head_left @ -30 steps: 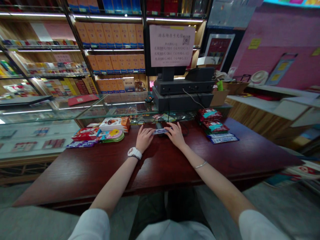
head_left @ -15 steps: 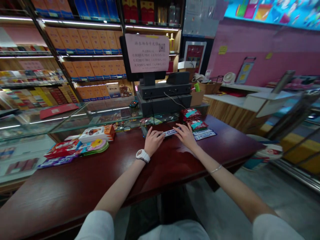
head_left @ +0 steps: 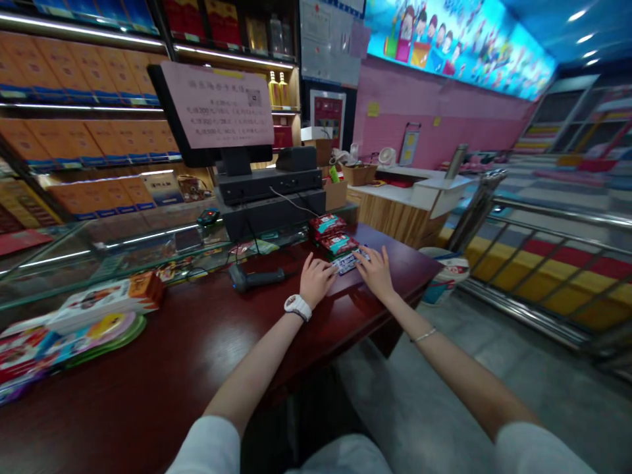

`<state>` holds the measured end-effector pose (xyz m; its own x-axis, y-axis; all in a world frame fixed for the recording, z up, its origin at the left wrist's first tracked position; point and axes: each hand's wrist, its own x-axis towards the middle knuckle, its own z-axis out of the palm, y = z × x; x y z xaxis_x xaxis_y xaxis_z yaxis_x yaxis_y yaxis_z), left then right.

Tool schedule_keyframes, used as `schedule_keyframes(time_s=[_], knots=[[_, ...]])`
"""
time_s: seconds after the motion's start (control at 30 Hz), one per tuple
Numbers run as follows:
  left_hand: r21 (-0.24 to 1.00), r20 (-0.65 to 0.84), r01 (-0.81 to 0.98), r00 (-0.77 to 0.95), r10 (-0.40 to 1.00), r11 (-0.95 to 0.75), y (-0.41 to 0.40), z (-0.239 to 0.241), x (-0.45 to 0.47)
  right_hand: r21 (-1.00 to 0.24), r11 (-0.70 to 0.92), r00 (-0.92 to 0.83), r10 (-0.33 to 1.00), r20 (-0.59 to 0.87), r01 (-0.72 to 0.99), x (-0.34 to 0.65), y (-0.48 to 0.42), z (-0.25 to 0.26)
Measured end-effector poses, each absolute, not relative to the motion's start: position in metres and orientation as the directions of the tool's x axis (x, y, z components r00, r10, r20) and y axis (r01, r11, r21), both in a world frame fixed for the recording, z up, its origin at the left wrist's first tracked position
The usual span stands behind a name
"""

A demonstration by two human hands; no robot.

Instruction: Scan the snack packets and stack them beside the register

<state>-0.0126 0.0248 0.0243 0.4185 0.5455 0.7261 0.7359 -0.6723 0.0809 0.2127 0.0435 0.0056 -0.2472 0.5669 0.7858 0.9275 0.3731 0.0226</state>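
Observation:
My left hand (head_left: 316, 279), with a white watch on the wrist, and my right hand (head_left: 375, 270), with a thin bracelet, both rest on a dark red wooden counter (head_left: 197, 355). Between their fingertips they hold a long blue and white snack packet (head_left: 345, 263), the left hand at one end and the right at the other. The packet lies against a flat pile of similar blue packets near the counter's right end. Two stacks of red and teal snack packets (head_left: 332, 234) sit just behind it. A black barcode scanner (head_left: 254, 279) lies on the counter left of my left hand.
A black till with a screen and paper notice (head_left: 217, 105) stands behind the counter on a glass display case (head_left: 99, 243). Books and coloured packets (head_left: 74, 316) are piled at the counter's left. Shelves of boxes fill the back wall. A steel railing (head_left: 538, 263) stands on the right.
Both hands slid the blue packet rightward along the counter, from beside the scanner to the piles of packets at the right end. The view has turned right with them.

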Motion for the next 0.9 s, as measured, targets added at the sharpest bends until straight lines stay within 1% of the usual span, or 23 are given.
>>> schedule_keyframes(time_s=[0.1, 0.2, 0.27, 0.33, 0.43, 0.5, 0.6, 0.7, 0.9], knots=[[0.118, 0.713, 0.72, 0.418, 0.563, -0.684, 0.035, 0.021, 0.009, 0.006, 0.344, -0.23, 0.614, 0.755, 0.939, 0.229, 0.042, 0.003], [0.148, 0.69, 0.713, 0.421, 0.588, -0.685, 0.044, 0.018, 0.029, 0.025, 0.335, -0.259, 0.677, 0.688, 0.942, 0.24, 0.04, 0.0], [0.166, 0.673, 0.714, 0.422, 0.608, -0.68, 0.051, 0.016, 0.04, 0.05, 0.342, -0.303, 0.743, 0.597, 0.938, 0.244, 0.039, -0.003], [0.179, 0.65, 0.72, 0.426, 0.63, -0.671, 0.058, 0.014, 0.05, 0.058, 0.344, -0.329, 0.818, 0.472, 0.937, 0.245, 0.039, -0.006], [0.194, 0.602, 0.731, 0.438, 0.668, -0.655, 0.067, 0.011, 0.057, 0.02, 0.313, -0.303, 0.9, 0.312, 0.95, 0.245, 0.04, -0.009], [0.198, 0.576, 0.735, 0.447, 0.684, -0.648, 0.071, 0.01, 0.059, -0.014, 0.288, -0.276, 0.929, 0.247, 0.957, 0.244, 0.04, -0.009], [0.196, 0.567, 0.749, 0.441, 0.696, -0.633, 0.073, 0.008, 0.056, -0.049, 0.27, -0.255, 0.945, 0.204, 0.962, 0.243, 0.04, -0.007], [0.211, 0.56, 0.777, 0.401, 0.725, -0.593, 0.073, 0.006, 0.054, -0.065, 0.269, -0.25, 0.945, 0.208, 0.961, 0.243, 0.041, -0.007], [0.207, 0.499, 0.816, 0.386, 0.775, -0.54, 0.073, 0.006, 0.053, -0.057, 0.277, -0.262, 0.948, 0.183, 0.959, 0.243, 0.042, -0.009]])
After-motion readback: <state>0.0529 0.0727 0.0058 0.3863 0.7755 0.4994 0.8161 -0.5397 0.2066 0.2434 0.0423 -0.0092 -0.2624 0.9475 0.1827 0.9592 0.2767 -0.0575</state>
